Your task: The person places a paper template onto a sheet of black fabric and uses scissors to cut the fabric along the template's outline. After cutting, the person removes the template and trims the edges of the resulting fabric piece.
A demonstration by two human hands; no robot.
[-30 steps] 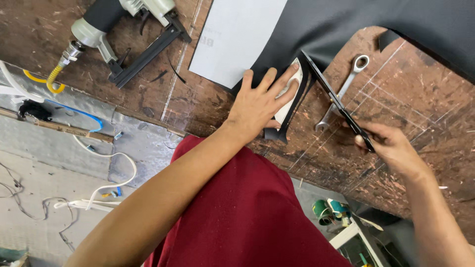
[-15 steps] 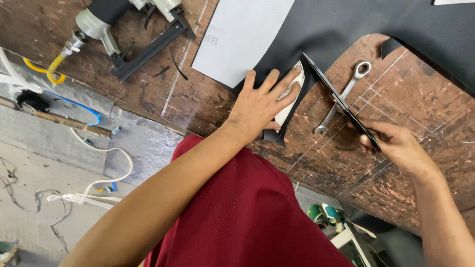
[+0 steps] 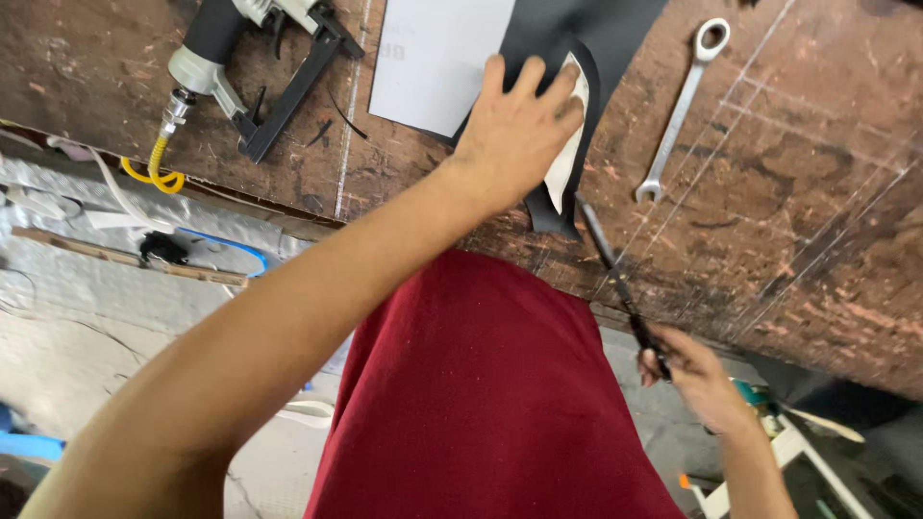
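Head view shows the left hand (image 3: 514, 130) pressing flat on black sheet material (image 3: 558, 38) beside a white paper sheet (image 3: 433, 58) on the counter (image 3: 788, 192), the right hand (image 3: 692, 370) gripping scissors (image 3: 615, 274).

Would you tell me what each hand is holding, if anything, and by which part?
The right hand grips scissors by the handle end, blades pointing at the black sheet. The left hand holds nothing; it presses flat on the white pattern.

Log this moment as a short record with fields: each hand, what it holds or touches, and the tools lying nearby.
Left hand: flat on a white pattern piece over black sheet
Right hand: grips long scissors, tips near the sheet's edge
Surface: scarred wooden bench
Nearby tools: wrench, air stapler with yellow coiled hose
Other: white paper
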